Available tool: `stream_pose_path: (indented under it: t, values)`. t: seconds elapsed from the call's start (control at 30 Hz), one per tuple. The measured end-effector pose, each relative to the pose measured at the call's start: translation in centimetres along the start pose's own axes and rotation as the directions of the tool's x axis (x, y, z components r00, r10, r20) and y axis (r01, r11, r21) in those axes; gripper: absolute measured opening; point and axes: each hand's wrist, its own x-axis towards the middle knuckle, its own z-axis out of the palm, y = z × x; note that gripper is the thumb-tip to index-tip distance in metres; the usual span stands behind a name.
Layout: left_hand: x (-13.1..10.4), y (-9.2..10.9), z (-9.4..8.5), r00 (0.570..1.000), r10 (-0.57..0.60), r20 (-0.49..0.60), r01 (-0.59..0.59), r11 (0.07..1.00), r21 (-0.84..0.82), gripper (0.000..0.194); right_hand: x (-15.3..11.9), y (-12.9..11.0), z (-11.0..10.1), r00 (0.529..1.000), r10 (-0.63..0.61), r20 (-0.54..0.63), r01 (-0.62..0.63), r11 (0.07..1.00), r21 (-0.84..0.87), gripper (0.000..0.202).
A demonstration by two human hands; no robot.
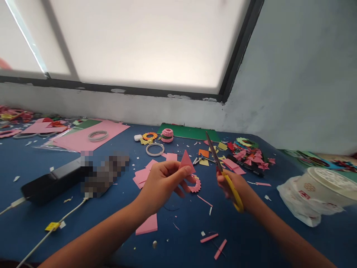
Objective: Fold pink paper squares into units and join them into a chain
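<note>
Between the thumb and fingers of my left hand [164,176] is a folded pink paper triangle [186,160], its tip pointing up. My right hand [233,182] grips a pair of scissors [232,191] by the yellow handles, the dark blades pointing up and left. The blades look closed and stand apart from the paper. Just behind and below my left hand lies a pink scalloped paper ring [197,185], partly hidden by my fingers. Pink paper squares [142,176] lie to the left of that hand, and a pink stack [147,225] sits nearer, partly behind my forearm.
Folded pink paper pieces [251,158] are heaped at the back right near a black marker [245,165]. A bagged tub [309,190] stands at the right. Tape rolls [155,149], a black power bank-like box [55,180] and white cables [71,212] occupy the left and middle.
</note>
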Motion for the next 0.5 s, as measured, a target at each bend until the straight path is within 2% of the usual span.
stream_pose_path:
  t: [0.1,0.17,0.23,0.3,0.4,0.5]
  values:
    - [0.3,-0.3,0.0,1.0,-0.003,0.009,0.003,0.998,-0.07,0.022,2.0,1.6,-2.2,0.985,0.028,-0.172,-0.094,0.917,-0.389,0.047]
    - [0.7,-0.5,-0.1,1.0,-0.019,0.006,0.019,0.996,-0.083,0.025,2.9,2.8,-3.4,0.974,0.119,-0.192,-0.207,0.816,-0.54,0.052]
    - [1.0,-0.9,-0.3,0.999,-0.039,0.018,0.04,0.997,-0.06,0.026,3.4,4.0,-4.1,0.966,0.143,-0.215,-0.241,0.796,-0.555,0.059]
    - [1.3,-1.3,-0.5,0.996,-0.076,0.037,0.077,0.997,-0.012,0.023,3.7,5.0,-4.4,0.972,0.121,-0.202,-0.216,0.798,-0.563,0.062]
    - [1.4,-1.7,-0.6,0.986,-0.159,0.058,0.154,0.985,0.074,0.015,3.8,6.0,-4.3,0.987,0.072,-0.146,-0.142,0.812,-0.566,0.05]
    - [1.3,-2.0,-0.3,0.974,-0.205,0.091,0.192,0.972,0.135,0.012,3.9,5.9,-4.1,0.994,0.016,-0.106,-0.073,0.826,-0.558,0.037]
